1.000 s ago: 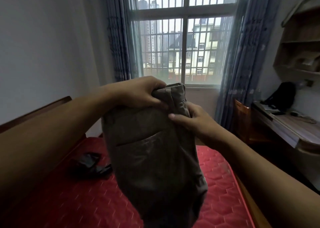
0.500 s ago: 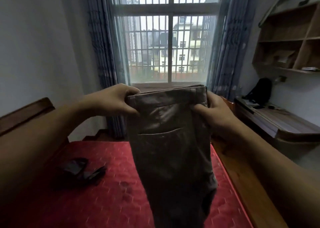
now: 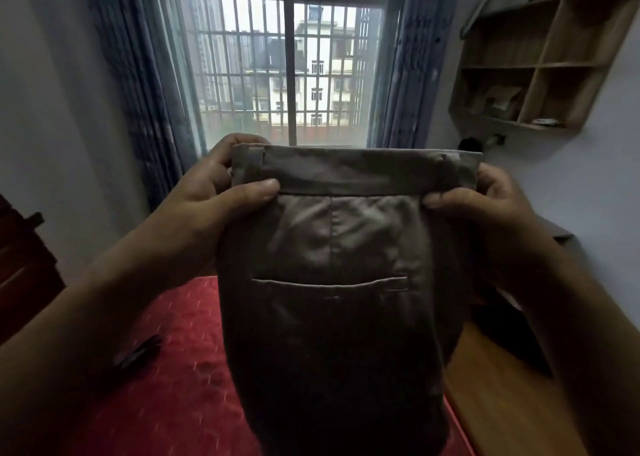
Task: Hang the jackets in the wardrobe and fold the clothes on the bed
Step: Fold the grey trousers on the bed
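Left grip and right grip each pinch a waistband end of the khaki trousers, held up above the bed; risk: dangling legs could bunch when lowered, spoiling the fold.

A barred window is set in the far wall and flanked by blue curtains, with pale buildings seen beyond the bars. A wooden wall shelf is mounted at the right, and papers are kept in its lower left compartment.
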`<state>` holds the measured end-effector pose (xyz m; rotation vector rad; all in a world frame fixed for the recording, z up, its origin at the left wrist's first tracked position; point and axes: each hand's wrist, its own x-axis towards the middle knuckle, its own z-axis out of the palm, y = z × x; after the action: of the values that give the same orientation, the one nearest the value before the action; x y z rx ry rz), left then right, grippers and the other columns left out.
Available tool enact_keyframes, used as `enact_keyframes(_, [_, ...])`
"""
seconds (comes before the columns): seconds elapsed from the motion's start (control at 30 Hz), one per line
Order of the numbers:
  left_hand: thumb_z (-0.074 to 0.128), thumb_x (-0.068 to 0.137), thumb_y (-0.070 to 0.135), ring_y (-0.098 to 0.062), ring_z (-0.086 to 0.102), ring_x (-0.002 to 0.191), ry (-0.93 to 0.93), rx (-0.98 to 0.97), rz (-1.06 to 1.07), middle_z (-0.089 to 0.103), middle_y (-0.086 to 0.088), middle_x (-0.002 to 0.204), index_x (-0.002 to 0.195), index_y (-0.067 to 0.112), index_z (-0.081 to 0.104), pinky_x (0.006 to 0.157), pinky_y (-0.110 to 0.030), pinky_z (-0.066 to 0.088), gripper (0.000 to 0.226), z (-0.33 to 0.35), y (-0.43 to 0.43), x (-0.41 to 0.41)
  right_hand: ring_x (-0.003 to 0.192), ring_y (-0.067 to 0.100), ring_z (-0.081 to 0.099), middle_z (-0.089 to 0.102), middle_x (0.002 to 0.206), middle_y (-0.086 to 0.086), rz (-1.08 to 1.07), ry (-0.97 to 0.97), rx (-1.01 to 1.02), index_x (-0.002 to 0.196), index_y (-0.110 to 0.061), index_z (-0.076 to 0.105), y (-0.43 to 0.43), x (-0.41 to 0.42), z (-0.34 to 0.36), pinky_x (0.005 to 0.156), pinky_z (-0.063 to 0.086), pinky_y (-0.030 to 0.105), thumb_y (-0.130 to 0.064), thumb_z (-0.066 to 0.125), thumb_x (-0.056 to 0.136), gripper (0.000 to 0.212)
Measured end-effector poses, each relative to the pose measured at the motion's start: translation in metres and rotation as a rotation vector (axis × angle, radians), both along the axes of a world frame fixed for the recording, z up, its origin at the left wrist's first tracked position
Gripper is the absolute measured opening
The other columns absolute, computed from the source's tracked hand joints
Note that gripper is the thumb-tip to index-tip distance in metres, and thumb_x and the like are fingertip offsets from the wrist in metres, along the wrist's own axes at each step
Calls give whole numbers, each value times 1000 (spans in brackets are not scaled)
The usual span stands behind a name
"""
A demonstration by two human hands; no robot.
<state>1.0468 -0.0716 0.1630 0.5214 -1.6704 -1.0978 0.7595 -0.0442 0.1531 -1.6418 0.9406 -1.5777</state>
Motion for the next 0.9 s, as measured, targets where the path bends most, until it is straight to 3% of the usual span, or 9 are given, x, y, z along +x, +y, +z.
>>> enact_keyframes(0.13, [66, 76, 19, -6, 67, 72, 4, 92, -16, 68, 6, 80, 107, 20, 56, 61, -20, 54, 33, -22, -24, -19, 79, 16, 73, 76, 84, 2, 55, -21, 98, 87, -17, 75, -19, -17, -21, 66, 58, 25, -4, 72, 69, 23])
enact_keyframes(0.2, [76, 77, 15, -8, 66, 77, -43, 153, -21, 67, 3, 83, 109, 18, 56, 64, -21, 55, 37, -44, -42, -26, 82, 18, 74, 77, 88, 6, 67, -45, 170, 96, -10, 72, -34, -26, -43, 68, 59, 25, 1, 75, 70, 28])
enact_keyframes(0.3, [71, 88, 8, -12, 64, 87, -185, 225, 43, 65, -2, 93, 115, 13, 55, 73, -24, 56, 32, -90, -71, -38, 94, 22, 72, 77, 101, 11, 49, -13, 274, 110, -3, 70, -66, -42, -88, 80, 59, 27, 10, 65, 81, 32])
enact_keyframes(0.47, [73, 89, 11, -6, 63, 89, -606, 198, 168, 67, 0, 99, 115, 11, 56, 78, -31, 55, 32, -182, -130, -51, 84, 10, 66, 74, 91, 6, 0, 240, 430, 101, -6, 72, -127, -71, -189, 76, 52, 28, 6, 74, 80, 24])
enact_keyframes(0.6, [76, 88, 25, -13, 65, 83, -897, 180, 193, 68, 5, 88, 98, 23, 59, 78, -41, 55, 20, -272, -169, -58, 70, 5, 61, 70, 76, -10, -83, 609, 493, 86, -23, 71, -167, -87, -280, 66, 47, 33, -16, 81, 76, 15])
enact_keyframes(0.7, [74, 88, 27, -13, 65, 79, -1015, 241, 147, 67, 8, 82, 92, 26, 56, 74, -46, 55, 18, -341, -188, -67, 76, 15, 65, 69, 78, -7, -138, 902, 483, 88, -25, 68, -184, -88, -346, 65, 50, 38, -33, 71, 78, 14])
enact_keyframes(0.77, [71, 88, 23, -16, 66, 78, -1032, 302, 101, 67, 5, 82, 91, 23, 54, 72, -48, 55, 17, -386, -199, -74, 81, 21, 65, 69, 83, -4, -132, 945, 531, 90, -23, 66, -195, -90, -391, 66, 48, 38, -28, 69, 80, 12])
enact_keyframes(0.9, [68, 91, 8, -24, 69, 64, -971, 468, 143, 68, -6, 74, 87, 20, 52, 62, -47, 59, 20, -452, -228, -88, 84, 25, 65, 68, 86, 1, -100, 830, 663, 90, -21, 66, -229, -93, -461, 72, 49, 39, -13, 70, 80, 14])
